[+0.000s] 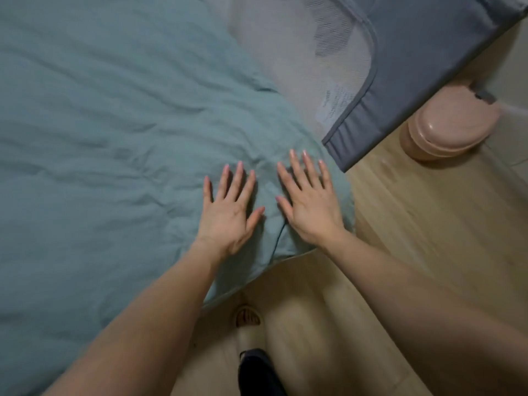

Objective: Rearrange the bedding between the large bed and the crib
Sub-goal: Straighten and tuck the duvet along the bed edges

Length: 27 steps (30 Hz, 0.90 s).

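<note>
Nearest, a slippered foot (248, 320) stands on the pale wood floor (405, 212) beside the bed's corner. Above it, the left hand (228, 212) and right hand (310, 207) lie flat side by side on the near right corner of the teal duvet (100, 124), fingers (238, 178) straight and spread, gripping nothing. The wrinkled duvet covers the large bed to the left and far. Just beyond the hands stands the grey crib (405, 61) with its mesh side, touching the bed. Right of it sits a pink lidded bin (448, 121).
</note>
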### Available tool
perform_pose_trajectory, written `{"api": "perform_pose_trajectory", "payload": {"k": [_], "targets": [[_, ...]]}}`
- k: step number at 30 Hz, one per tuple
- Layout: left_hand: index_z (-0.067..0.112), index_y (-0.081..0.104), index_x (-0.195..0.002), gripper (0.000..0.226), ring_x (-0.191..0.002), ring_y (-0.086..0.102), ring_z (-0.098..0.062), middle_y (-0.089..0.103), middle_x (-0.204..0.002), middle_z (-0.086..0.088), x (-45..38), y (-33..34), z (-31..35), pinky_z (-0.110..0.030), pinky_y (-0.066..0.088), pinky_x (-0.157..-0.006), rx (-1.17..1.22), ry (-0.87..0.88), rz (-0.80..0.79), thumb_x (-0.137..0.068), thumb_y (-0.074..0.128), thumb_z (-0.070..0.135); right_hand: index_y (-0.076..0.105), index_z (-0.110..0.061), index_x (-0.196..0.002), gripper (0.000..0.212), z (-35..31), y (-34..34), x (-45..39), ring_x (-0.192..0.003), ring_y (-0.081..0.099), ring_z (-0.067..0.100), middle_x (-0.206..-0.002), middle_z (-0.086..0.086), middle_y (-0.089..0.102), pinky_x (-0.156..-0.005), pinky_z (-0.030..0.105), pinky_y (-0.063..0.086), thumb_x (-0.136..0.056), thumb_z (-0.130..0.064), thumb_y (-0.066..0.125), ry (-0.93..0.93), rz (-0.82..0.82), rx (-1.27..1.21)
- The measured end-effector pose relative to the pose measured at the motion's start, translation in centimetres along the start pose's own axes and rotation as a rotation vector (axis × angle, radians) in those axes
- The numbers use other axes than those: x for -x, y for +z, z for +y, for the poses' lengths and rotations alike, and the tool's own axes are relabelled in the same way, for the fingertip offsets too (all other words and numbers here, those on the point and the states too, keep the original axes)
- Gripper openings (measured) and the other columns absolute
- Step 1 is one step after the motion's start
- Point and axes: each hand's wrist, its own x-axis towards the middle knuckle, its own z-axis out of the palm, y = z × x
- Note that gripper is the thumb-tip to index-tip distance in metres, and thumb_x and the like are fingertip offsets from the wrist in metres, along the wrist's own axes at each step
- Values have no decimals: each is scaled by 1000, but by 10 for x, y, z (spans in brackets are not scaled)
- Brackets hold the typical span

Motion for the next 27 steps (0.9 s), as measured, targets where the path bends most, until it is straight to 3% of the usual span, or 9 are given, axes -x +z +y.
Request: {"api": "perform_pose_trajectory", "payload": {"k": [2,4,5,7,9,13,20,23,27], "targets": [[26,-9,-152,78,-147,-14,-24,-18,-158,-1,12,1,-14,-53,-6,-116,-35,-3,-159,-92,24,64,-1,-21,-153,66,2,7,-1,-147,-9,22,-160,4,-10,-117,45,-10,-98,-45,28,126,-423,32],[23,-4,-153,79,-147,-9,-20,-13,-160,0,21,-10,-33,-46,3,-119,-20,21,-336,-93,33,61,5,-15,-153,66,-8,-5,-17,-148,1,25,-160,8,-1,-117,47,-3,-97,-34,34,218,-636,108],[21,5,-153,75,-148,-1,-19,-4,-161,0,24,-20,-42,-41,11,-119,33,17,-333,-95,34,57,21,-9,-150,61,-19,-17,-26,-145,16,28,-158,13,16,-117,48,6,-94,-27,37,227,-635,131],[17,28,-147,59,-142,26,-20,26,-156,-5,33,-47,-68,-33,29,-110,153,-84,-183,-97,38,47,52,-9,-129,42,-61,-48,-49,-127,47,28,-136,14,52,-108,43,28,-90,-19,43,141,-489,136],[16,45,-136,45,-129,45,-24,49,-140,-9,48,-69,-96,-34,39,-101,241,-252,-109,-97,42,38,60,-9,-119,34,-107,-75,-61,-117,58,28,-124,12,62,-98,36,41,-89,-16,46,27,-420,66],[15,53,-131,41,-125,50,-27,55,-135,-12,113,-100,-196,-36,42,-102,288,-616,-124,-94,46,32,57,-8,-121,32,-231,-119,-81,-117,58,30,-126,14,60,-94,35,46,-93,-16,43,-276,-415,-65],[5,64,-116,32,-116,57,-31,61,-125,-18,312,-104,-318,-34,44,-97,608,-1267,129,-91,52,22,55,-6,-116,27,-428,-152,-38,-111,57,35,-122,19,59,-87,36,46,-95,-18,42,-717,-433,-132],[1,63,-116,33,-117,55,-32,61,-125,-20,390,-88,-346,-33,41,-94,743,-1457,270,-93,54,22,52,-8,-119,29,-498,-148,-13,-114,55,33,-124,16,56,-88,36,45,-95,-21,43,-838,-444,-165],[-2,55,-129,47,-127,47,-33,52,-137,-19,468,-61,-386,-38,37,-107,1132,-1625,451,-97,50,32,47,-10,-124,36,-593,-133,15,-116,49,33,-127,13,50,-94,38,41,-95,-32,44,-933,-371,-164]]}}
